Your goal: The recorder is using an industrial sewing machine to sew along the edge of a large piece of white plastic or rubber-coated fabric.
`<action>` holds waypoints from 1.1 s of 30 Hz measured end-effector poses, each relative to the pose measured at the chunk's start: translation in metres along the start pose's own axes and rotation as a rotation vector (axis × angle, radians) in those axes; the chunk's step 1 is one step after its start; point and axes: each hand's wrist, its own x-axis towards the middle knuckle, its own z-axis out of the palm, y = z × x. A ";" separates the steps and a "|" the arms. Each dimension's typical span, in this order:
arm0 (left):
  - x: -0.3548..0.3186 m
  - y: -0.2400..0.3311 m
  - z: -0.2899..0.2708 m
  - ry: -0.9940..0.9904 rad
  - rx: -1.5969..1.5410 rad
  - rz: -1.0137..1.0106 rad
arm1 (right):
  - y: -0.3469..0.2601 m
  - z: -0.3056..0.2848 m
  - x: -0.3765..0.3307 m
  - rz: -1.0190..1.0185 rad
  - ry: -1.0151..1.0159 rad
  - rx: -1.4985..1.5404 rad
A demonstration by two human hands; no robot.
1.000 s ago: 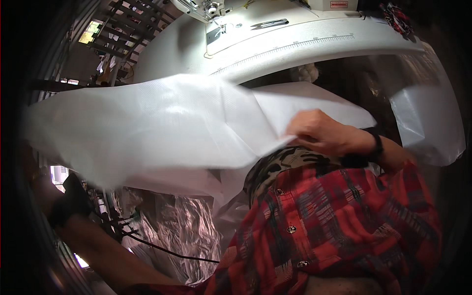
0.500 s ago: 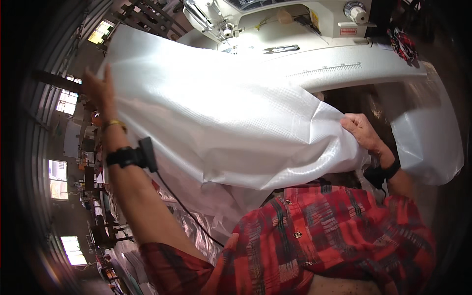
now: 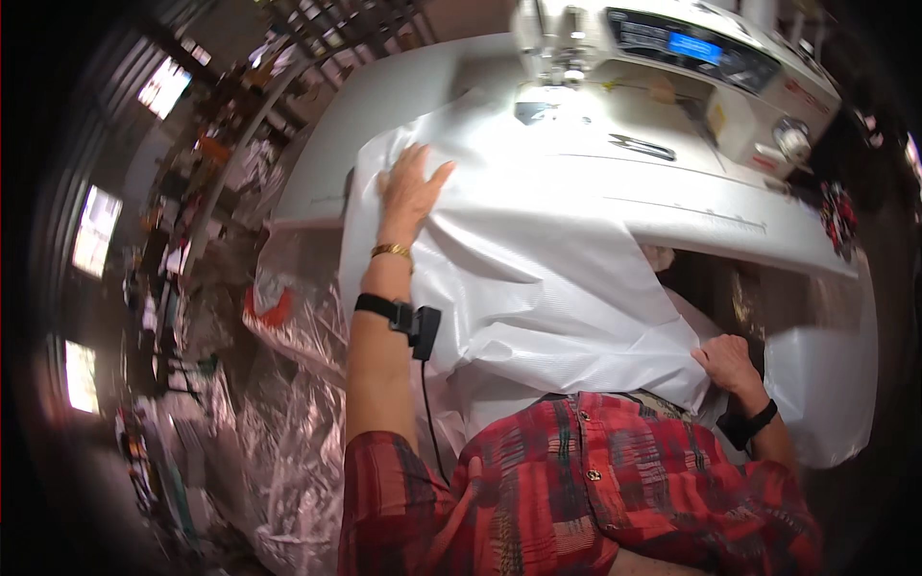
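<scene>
A large white plastic sheet (image 3: 538,269) with a fine woven texture lies over the front of the sewing table and hangs in folds toward my lap. My left hand (image 3: 413,192) rests on its far left part, palm down with fingers apart. Down at the right, my right hand (image 3: 730,365) is closed on the sheet's edge, thumb on top. Beyond the sheet stands a white sewing machine (image 3: 663,53); its needle area (image 3: 569,82) is brightly lit. The sheet's far edge is washed out by glare near the needle.
Thread snips (image 3: 642,147) lie on the white table (image 3: 384,86) right of the needle. A bundle of coloured threads (image 3: 837,219) hangs at the table's right end. Clear plastic (image 3: 826,374) drapes at the right, and crumpled shiny film (image 3: 288,422) heaps up on the left.
My left hand has come down from the raised far left side onto the sheet, which now lies lower and more gathered. My right hand keeps its grip. The view has shifted left.
</scene>
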 end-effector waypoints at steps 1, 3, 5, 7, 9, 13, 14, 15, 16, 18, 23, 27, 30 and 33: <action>0.001 0.001 0.003 0.010 -0.032 0.029 | -0.013 -0.014 0.004 -0.004 0.037 -0.153; 0.001 0.006 0.010 0.057 -0.026 0.056 | -0.050 -0.047 0.018 -0.070 0.065 -0.336; 0.002 0.016 0.013 0.045 -0.058 0.052 | -0.094 -0.081 0.041 -0.452 0.341 -0.022; 0.004 0.028 0.009 0.036 -0.101 0.058 | -0.146 -0.102 0.080 -0.598 0.327 0.252; 0.003 0.040 -0.005 0.019 -0.369 0.083 | -0.192 -0.114 0.132 -0.655 0.353 0.492; -0.024 0.044 -0.054 -0.007 -0.177 0.129 | -0.259 -0.118 0.240 -0.740 0.506 0.581; -0.038 0.034 -0.067 -0.035 -0.246 0.196 | -0.269 -0.116 0.259 -0.714 0.446 0.621; -0.056 0.018 -0.077 -0.009 -0.328 0.287 | -0.275 -0.114 0.273 -0.783 0.504 0.442; -0.078 -0.003 -0.084 0.130 -0.404 0.268 | -0.281 -0.112 0.283 -0.749 0.551 0.274; -0.115 -0.059 -0.090 0.472 -0.504 0.229 | -0.287 -0.113 0.294 -0.844 0.578 0.121; -0.203 -0.248 -0.055 0.256 -0.101 -0.673 | -0.287 -0.118 0.288 -0.760 0.481 -0.012; -0.260 -0.335 0.020 0.261 -0.114 -0.865 | -0.286 -0.117 0.286 -0.750 0.520 -0.018; -0.262 -0.362 0.072 0.279 -0.313 -1.047 | -0.289 -0.116 0.286 -0.710 0.497 0.011; -0.235 -0.356 0.123 0.463 -0.395 -1.178 | -0.291 -0.115 0.285 -0.705 0.489 0.014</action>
